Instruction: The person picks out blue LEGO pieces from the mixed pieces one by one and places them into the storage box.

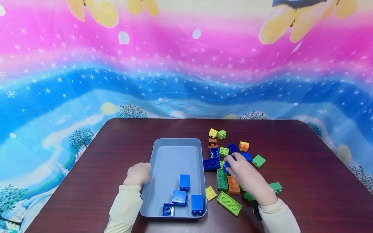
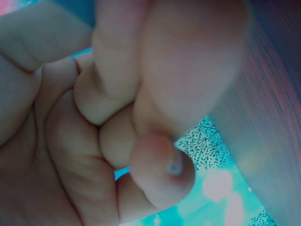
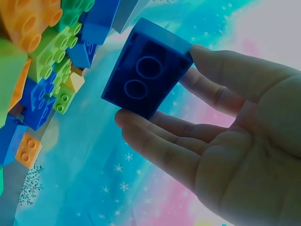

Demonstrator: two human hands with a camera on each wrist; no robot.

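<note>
Blue block (image 3: pixel 146 70) was pinched in the right hand (image 1: pixel 241 170), over in the loose pile (image 1: pixel 222 179) just right of the tray (image 1: pixel 163 158). Tray had four blue ones (image 1: pixel 179 198) in it, all bunched toward the near end. Left hand (image 1: pixel 138 174) was balled up at the tray's left rim.

Tray (image 1: pixel 169 161): we see it on the desk (image 1: pixel 84 197), left of the loose bricks (image 1: pixel 229 203).
Tray bricks (image 1: pixel 179 197): we see four towards its near edge.
Left hand (image 1: pixel 138 173): at the tray's left edge.
Right hand (image 1: pixel 243 170): among the loose bricks.
Cloth (image 1: pixel 186 74): behind the desk's far edge.
</note>
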